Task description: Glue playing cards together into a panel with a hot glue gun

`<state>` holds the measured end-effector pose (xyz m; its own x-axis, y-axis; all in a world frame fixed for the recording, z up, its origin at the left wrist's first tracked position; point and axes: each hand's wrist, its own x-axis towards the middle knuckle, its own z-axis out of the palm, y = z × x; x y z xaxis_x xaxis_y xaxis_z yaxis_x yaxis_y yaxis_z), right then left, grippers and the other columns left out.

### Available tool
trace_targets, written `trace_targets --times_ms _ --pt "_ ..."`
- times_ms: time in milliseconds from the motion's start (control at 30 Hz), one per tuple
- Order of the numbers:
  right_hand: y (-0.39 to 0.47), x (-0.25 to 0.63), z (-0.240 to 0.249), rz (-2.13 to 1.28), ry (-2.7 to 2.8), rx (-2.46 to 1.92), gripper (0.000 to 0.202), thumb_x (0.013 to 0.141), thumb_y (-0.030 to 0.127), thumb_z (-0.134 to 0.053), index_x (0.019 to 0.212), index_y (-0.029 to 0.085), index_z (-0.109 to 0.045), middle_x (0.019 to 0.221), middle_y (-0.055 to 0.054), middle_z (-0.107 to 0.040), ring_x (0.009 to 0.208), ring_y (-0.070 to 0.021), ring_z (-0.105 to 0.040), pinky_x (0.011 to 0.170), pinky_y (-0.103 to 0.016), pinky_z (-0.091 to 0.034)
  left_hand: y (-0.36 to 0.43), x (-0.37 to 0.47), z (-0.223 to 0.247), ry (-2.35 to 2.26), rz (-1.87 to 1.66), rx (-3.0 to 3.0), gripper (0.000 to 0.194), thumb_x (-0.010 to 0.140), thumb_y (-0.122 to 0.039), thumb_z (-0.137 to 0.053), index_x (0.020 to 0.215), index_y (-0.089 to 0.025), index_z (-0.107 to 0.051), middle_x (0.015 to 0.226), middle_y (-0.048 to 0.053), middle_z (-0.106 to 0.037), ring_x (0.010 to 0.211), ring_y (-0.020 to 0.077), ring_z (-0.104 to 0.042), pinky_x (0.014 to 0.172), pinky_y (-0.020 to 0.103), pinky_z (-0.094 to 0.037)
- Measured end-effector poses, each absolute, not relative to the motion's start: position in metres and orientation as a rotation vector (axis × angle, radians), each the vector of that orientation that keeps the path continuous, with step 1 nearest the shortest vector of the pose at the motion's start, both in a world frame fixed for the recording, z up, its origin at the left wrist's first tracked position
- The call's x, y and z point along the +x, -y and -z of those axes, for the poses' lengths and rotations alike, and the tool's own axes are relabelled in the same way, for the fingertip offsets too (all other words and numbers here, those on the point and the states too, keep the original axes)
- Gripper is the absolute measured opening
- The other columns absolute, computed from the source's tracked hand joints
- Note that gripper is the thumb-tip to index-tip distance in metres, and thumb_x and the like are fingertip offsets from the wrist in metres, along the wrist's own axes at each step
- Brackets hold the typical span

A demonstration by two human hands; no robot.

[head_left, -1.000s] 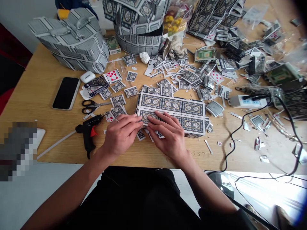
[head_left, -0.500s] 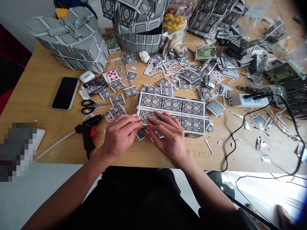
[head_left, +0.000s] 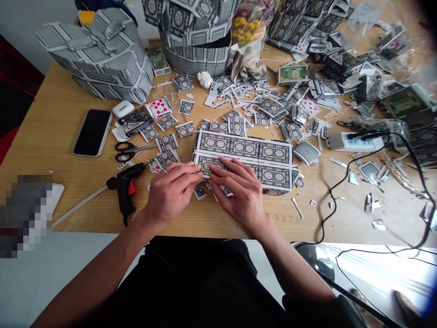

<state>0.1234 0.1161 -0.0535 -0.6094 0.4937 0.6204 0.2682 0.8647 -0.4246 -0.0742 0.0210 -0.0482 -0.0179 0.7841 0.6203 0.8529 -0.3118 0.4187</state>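
Note:
A rectangular panel of joined playing cards [head_left: 261,149], blue-and-cream backs facing up, lies in front of me on the table. It has some thickness, as its near right side shows. My left hand [head_left: 173,189] pinches its near left corner, fingers pressed together. My right hand [head_left: 241,193] lies over the near edge with fingers on the top and the thumb low at the edge, so the part beneath is hidden. Under and beside the hands are loose folded cards [head_left: 200,191]. A black glue gun [head_left: 125,187] with a white glue stick rests left of my left hand.
Scissors [head_left: 131,151], a phone [head_left: 93,133] and a white earbud case [head_left: 123,109] lie left. Behind stand a grey card-woven bag [head_left: 109,64] and a round card basket [head_left: 198,57]. Card scraps [head_left: 246,98] cover the middle. A power strip [head_left: 355,142] with black cables sits right.

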Motion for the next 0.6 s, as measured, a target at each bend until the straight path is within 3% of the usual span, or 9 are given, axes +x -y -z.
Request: trace_targets --times_ms 600 --pt "-0.1165 0.123 0.0533 -0.386 2.262 -0.551 0.013 0.099 0.016 -0.078 0.107 0.026 -0.077 0.125 -0.001 -0.086 0.132 -0.0284 -0.076 0.116 -0.049 -0.059 -0.0209 -0.0738 0.0486 1.809 1.257 -2.137 0.02 0.095 -0.006 -0.078 0.108 -0.021 -0.078 0.113 0.005 -0.085 0.109 0.0226 -0.082 0.099 0.038 -0.066"
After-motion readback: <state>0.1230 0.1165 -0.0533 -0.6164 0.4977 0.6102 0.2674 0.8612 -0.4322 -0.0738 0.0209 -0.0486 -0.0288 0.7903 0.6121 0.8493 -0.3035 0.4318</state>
